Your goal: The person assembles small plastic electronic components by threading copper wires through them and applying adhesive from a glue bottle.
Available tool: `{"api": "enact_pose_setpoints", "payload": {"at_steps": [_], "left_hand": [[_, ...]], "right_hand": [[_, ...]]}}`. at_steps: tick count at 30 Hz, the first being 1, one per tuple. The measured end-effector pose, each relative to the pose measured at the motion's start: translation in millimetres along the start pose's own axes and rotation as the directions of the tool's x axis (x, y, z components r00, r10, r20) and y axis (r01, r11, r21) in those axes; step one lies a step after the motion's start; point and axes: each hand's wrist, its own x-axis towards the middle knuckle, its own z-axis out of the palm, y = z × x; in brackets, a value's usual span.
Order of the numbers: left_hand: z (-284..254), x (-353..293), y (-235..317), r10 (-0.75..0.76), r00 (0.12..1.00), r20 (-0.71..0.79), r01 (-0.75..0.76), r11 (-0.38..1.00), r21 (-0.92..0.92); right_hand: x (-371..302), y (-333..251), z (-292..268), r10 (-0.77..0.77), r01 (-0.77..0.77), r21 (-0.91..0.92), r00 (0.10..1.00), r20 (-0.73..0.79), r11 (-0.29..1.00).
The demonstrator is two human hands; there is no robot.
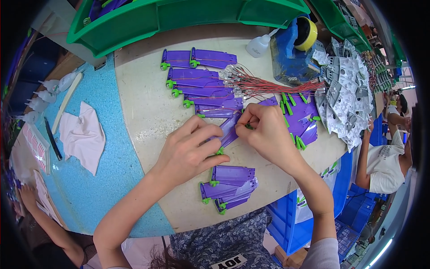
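Note:
My left hand [190, 145] grips a purple plastic part [230, 131] by its bright green end piece, close to the table. Over the part's other end, my right hand [268, 134] is closed in a pinch; the fingers hide what is between them. Beyond my hands lie several purple parts [201, 75] with green ends and thin red wires along them. A bundle of red and black wires [277, 88] with clear tips lies right of these. Nearer to me is a small pile of purple parts [233, 184]. More purple parts with loose green pieces [288, 105] lie beside my right hand.
Grey metallic-looking parts [345, 89] are heaped at the right, near a blue tape dispenser [286, 51] and a white squeeze bottle [258, 46]. A green bin [192, 20] stands behind. At left are a cloth [83, 134], tweezers [53, 140] and other people's arms [49, 219].

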Motion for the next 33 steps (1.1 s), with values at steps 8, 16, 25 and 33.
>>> {"api": "enact_pose_setpoints", "payload": {"at_steps": [8, 16, 25, 33], "left_hand": [[-9, 8, 1, 0.030, 0.994, 0.104, -0.031, 0.999, 0.010], [-1, 10, 3, 0.035, 0.993, 0.114, -0.028, 0.998, -0.062], [-13, 8, 4, -0.039, 0.991, 0.127, 0.048, 0.996, -0.070], [-2, 8, 3, -0.171, 0.974, 0.148, 0.195, 0.967, -0.166]], "right_hand": [[-7, 2, -16, -0.368, 0.350, -0.117, 0.903, -0.224, 0.930], [39, 56, -135, 0.380, -0.210, 0.490, 0.881, -0.280, 0.846], [8, 48, -112, 0.402, -0.291, 0.482, 0.905, -0.143, 0.827], [-53, 11, 8, 0.012, -0.121, 0.632, 0.985, 0.174, 0.766]]}}
